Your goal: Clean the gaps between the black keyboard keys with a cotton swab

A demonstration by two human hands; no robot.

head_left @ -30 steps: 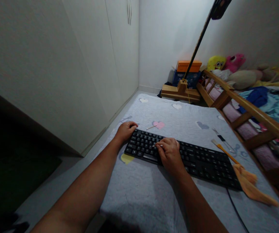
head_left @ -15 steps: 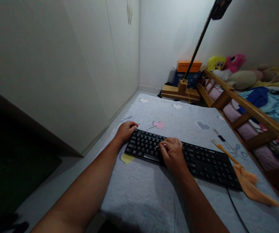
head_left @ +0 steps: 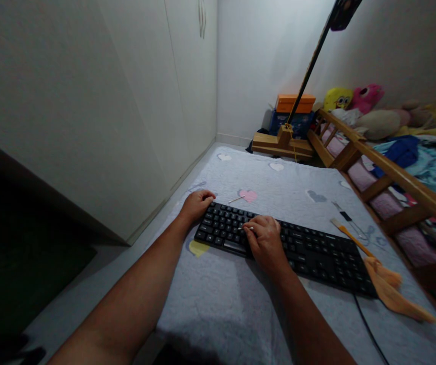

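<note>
A black keyboard lies across a grey blanket with heart shapes. My left hand is curled over the keyboard's far left corner, gripping it. Over the keys left of centre, my right hand is closed in a pinch around a thin white stick whose tip touches the keys. A second thin white stick lies on the blanket just beyond the keyboard, beside a pink heart.
An orange cloth lies by the keyboard's right end, with a yellow-handled brush and small metal tools beyond it. A wooden bed rail runs along the right. White cupboard doors stand on the left.
My right hand slid slightly right along the keys with the stick, then came back left to where it started. My left hand stayed on the corner.
</note>
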